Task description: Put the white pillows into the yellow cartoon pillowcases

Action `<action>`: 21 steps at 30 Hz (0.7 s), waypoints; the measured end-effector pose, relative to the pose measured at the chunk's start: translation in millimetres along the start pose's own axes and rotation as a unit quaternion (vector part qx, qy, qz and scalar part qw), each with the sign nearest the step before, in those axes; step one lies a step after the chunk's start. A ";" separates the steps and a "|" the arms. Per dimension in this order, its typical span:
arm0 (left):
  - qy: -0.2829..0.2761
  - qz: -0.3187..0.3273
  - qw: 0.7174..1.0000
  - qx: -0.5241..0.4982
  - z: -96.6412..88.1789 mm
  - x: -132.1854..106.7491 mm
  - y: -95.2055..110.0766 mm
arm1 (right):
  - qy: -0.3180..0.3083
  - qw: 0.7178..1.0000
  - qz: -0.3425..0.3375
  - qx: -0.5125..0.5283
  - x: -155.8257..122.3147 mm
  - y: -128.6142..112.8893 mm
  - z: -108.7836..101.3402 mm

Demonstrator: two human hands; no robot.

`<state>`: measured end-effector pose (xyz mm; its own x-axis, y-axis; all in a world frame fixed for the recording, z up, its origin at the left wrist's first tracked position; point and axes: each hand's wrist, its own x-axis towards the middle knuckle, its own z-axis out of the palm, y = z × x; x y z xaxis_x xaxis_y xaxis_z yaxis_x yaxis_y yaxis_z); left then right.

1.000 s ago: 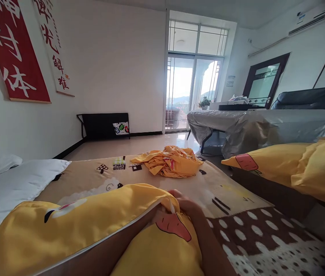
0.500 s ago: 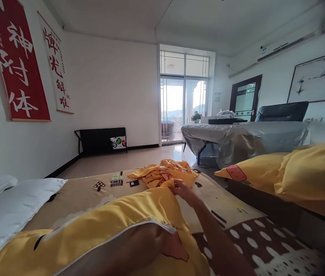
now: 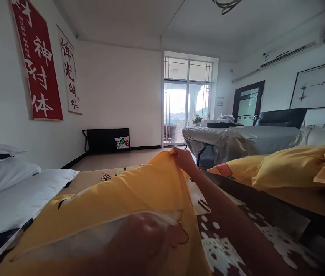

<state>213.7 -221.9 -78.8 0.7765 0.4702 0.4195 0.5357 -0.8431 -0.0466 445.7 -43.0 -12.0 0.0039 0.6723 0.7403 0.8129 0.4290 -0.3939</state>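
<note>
Right hand point(image 3: 185, 160) lifting a corner of the yellow cover point(image 3: 139, 184)

We are seeing the yellow cover spreading across the patterned sheet point(image 3: 218, 247), low in the view and directly in front of the wearer. Its far corner is standing raised, and the right hand is gripping it there — thumb and fingers are pinching the cloth closely together. The right forearm is stretching forward from the lower right.

The left hand point(image 3: 147, 232) is reaching into the long opening of the cover, behind a whitish edging point(image 3: 104, 227). It is looking blurred, and the cloth is partly hiding it, so we are not managing to tell whether its fingers are spreading wide or closing on anything. A small dark mark is showing on the cover's left part.

To the left, white pillows point(image 3: 38, 191) are lying beside the cover, some of them overlapping. To the right, yellow pillows point(image 3: 290, 168) are resting well apart from the right hand, one of them showing a pinkish-red patch point(image 3: 224, 169). Further back, a table point(image 3: 241, 140) is standing under clear plastic, and a black folded frame point(image 3: 100, 140) is leaning near the wall — we are noticing two hanging scrolls point(image 3: 45, 76) above and to its left.
</note>
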 end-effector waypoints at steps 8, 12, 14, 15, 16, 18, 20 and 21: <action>0.091 0.056 0.960 0.258 -33.1 -9.2 -27.2 | 0.069 0.991 -0.100 0.047 -4.4 -87.6 -41.8; 0.137 0.143 0.946 0.258 -43.5 -24.9 -10.7 | 0.023 0.996 -0.086 -0.012 3.2 -84.5 -53.2; 0.109 0.161 0.949 0.247 -42.4 -32.3 8.9 | 0.030 0.999 -0.032 -0.025 6.6 -80.6 -52.8; 0.080 0.168 0.949 0.253 -39.1 -33.7 20.1 | 0.035 0.999 -0.016 -0.023 7.0 -81.2 -50.6; 0.041 0.173 0.947 0.266 -34.7 -33.2 31.1 | 0.038 0.999 -0.009 -0.019 6.5 -83.9 -47.5; -0.065 0.163 0.941 0.288 -28.7 -26.9 47.7 | 0.057 0.998 -0.005 0.007 2.5 -93.4 -40.8; -0.165 0.114 0.950 0.238 -36.1 -16.6 49.5 | 0.113 0.992 -0.011 0.054 -3.5 -102.3 -38.0; -0.203 0.089 0.960 0.170 -46.9 -11.1 43.0 | 0.145 0.987 -0.030 0.067 -6.6 -104.2 -39.2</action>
<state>212.5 -275.6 -43.0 0.8939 0.4482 -0.0063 0.4072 -0.8178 -0.4068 383.8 -115.8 45.5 0.1397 0.4512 0.8814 0.7325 0.5519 -0.3986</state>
